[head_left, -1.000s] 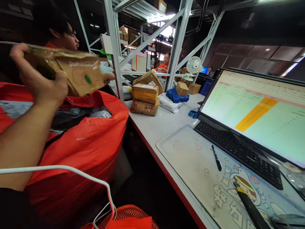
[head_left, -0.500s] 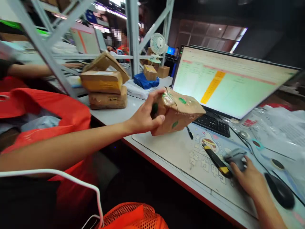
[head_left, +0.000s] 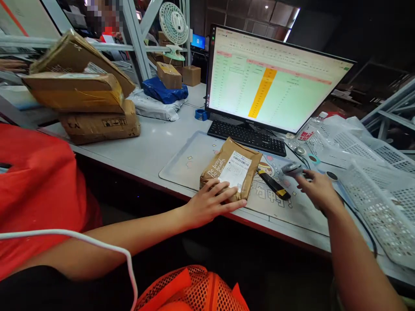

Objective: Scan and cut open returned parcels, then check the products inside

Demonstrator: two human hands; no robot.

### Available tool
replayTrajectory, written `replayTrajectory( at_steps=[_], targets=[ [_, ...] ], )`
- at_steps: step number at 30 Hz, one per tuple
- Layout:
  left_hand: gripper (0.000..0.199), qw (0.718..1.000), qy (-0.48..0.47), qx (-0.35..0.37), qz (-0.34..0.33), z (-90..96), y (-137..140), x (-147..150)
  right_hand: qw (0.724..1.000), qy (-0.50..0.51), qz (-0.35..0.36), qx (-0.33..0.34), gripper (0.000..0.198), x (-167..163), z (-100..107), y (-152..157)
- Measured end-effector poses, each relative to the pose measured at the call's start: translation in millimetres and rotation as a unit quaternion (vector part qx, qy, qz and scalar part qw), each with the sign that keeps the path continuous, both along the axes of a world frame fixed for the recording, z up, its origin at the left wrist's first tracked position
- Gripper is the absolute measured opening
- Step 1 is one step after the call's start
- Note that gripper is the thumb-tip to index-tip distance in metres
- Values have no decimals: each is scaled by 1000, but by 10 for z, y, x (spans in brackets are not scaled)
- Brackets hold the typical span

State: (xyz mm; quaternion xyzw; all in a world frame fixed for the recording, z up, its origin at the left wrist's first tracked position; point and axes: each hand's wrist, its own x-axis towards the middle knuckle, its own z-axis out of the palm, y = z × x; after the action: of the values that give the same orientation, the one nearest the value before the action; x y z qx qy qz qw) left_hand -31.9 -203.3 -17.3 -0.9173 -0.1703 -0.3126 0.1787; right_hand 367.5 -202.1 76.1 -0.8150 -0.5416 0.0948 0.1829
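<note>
Parcel (head_left: 228,166) — near edge under left grip (head_left: 210,202)

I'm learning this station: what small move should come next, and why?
Probably aim the gray device in the right hand, seemingly a scanner, at the label: its barcode faces up, and the left hand rests on the parcel.

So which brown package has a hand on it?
The package on the desk mat, left hand on its near edge; the other brown packages sit off the mat.

Brown package (head_left: 231,167) flat on mat (head_left: 181,168), label (head_left: 238,170) up
</note>
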Motion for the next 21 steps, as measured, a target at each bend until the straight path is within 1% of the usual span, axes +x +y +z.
replayTrajectory(
  at_steps=[2, 4, 6, 8, 10, 12, 15, 18, 20, 21],
  targets=[
    [68, 1000, -2, -9, 3, -34, 6, 11, 995, 85, 57, -8, 53, -122, 414, -83],
    [69, 1000, -2, -13, 2, -31, 19, 14, 981, 148, 128, -18, 49, -285, 814, -163],
    [69, 1000, -1, -18, 0, -18, 27, 9, 964, 189, 183, -39, 46, -460, 1133, -206],
    [69, 1000, 0, -19, 0, -14, 30, 0, 951, 197, 230, -57, 41, -622, 1346, -200],
    [70, 1000, 7, -18, 1, -24, 33, -8, 942, 185, 270, -69, 36, -752, 1463, -162],
    [72, 1000, 10, -13, 4, -42, 35, -2, 938, 174, 292, -70, 35, -834, 1503, -124],
    [67, 1000, -14, -3, 15, -65, 30, 48, 945, 165, 275, -63, 39, -827, 1427, -92],
    [70, 996, -77, -24, 36, -73, 37, 98, 964, 147, 218, -33, 35, -664, 1172, -38],
    [75, 990, -125, -52, 37, -77, 79, 69, 979, 122, 164, -7, 37, -506, 910, 39],
    [76, 984, -159, -68, 35, -82, 118, 24, 986, 101, 132, 7, 41, -425, 759, 87]
  ],
)
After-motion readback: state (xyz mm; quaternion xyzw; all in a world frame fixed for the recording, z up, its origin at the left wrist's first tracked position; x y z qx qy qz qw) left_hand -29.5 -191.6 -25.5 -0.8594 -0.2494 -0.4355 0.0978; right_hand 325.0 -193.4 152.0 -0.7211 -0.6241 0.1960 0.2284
